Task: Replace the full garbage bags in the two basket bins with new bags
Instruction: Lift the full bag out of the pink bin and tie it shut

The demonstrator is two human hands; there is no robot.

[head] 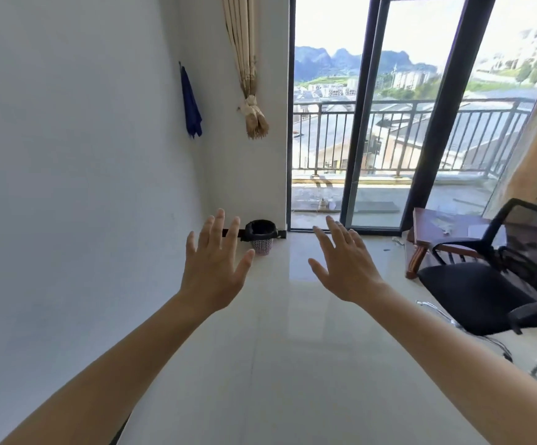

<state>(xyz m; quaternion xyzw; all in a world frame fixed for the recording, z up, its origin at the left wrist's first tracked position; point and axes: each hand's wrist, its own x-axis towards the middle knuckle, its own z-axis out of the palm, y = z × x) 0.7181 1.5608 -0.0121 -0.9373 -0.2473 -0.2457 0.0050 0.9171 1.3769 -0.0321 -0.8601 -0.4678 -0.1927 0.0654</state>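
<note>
Both bare hands, left hand (pixel 214 271) and right hand (pixel 345 264), fingers spread, holding nothing. Small pink-and-white woven basket bin (pixel 262 246) sits mid-frame in the corner; its black plastic garbage bag (pixel 260 229) looks light and floppy, so grab the folded rim.

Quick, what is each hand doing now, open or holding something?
Left hand: open, fingers spread, holding nothing.
Right hand: open, fingers spread, holding nothing.
</note>
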